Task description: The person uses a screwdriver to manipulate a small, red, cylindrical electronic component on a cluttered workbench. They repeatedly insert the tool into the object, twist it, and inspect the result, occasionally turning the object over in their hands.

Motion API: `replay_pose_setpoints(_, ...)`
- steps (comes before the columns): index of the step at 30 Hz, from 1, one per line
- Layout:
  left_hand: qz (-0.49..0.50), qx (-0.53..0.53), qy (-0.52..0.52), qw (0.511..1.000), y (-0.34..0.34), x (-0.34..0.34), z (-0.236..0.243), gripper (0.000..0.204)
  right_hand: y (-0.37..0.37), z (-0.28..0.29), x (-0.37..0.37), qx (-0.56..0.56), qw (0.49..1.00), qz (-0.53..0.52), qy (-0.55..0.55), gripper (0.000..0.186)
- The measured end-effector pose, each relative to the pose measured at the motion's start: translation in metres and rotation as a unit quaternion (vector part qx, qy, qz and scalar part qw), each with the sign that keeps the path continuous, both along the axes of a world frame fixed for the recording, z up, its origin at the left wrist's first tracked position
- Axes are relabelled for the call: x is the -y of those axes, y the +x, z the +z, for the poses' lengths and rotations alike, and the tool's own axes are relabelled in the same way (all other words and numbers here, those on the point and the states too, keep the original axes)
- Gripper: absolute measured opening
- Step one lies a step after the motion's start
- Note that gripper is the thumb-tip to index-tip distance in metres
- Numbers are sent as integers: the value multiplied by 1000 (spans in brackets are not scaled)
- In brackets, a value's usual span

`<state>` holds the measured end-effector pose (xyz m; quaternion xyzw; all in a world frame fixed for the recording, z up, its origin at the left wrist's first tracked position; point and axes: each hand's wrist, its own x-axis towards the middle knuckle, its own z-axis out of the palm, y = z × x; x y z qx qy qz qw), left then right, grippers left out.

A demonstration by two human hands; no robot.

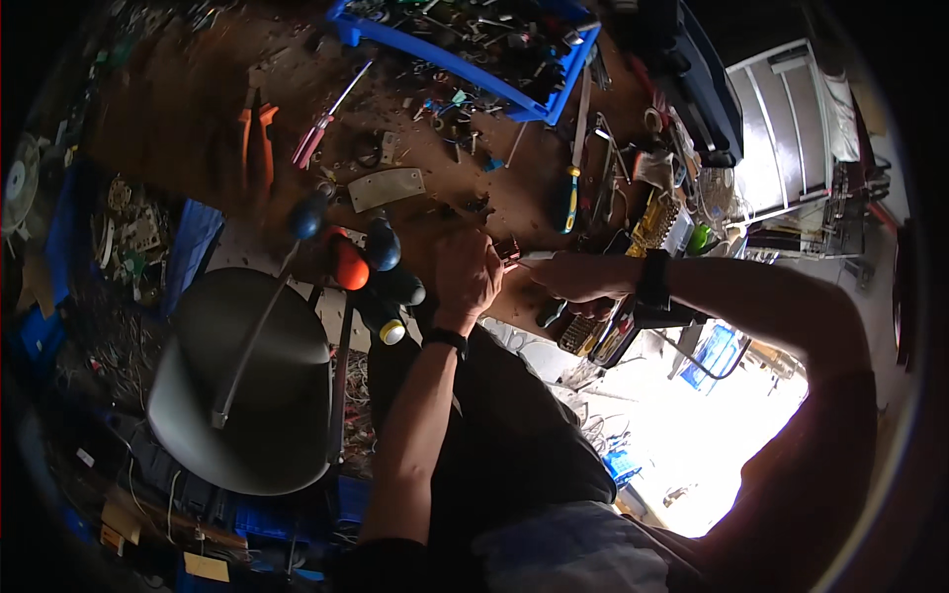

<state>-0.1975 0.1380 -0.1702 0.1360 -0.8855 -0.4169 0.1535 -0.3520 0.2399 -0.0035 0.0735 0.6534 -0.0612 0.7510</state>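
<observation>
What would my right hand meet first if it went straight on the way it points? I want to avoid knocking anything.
Probably the small reddish-brown part between both hands, then the left hand right behind it; depth is unclear.

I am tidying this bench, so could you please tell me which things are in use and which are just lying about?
In hand:
left hand
right hand
small reddish-brown part, held between both hands

Lying about:
orange-handled pliers
blue plastic tray of small parts
pale flat metal plate
yellow-and-blue-handled screwdriver
pink-handled screwdriver
</observation>
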Motion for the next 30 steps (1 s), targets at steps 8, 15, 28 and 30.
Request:
replay_pose_setpoints(8,27,19,-33,999,-6,-9,-1,15,-52,-15,58,126,975,67,168,48)
replay_pose_setpoints(15,42,59,-64,995,-14,-5,14,22,-48,-5,0,80,996,-45,-14,46)
replay_pose_setpoints(28,5,137,47,989,-21,8,17,26,11,21,-86,-425,833,158,-316,25)
replay_pose_setpoints(30,-4,167,60,984,-19,10,10,28,17,24,-84,-442,844,133,-274,24)
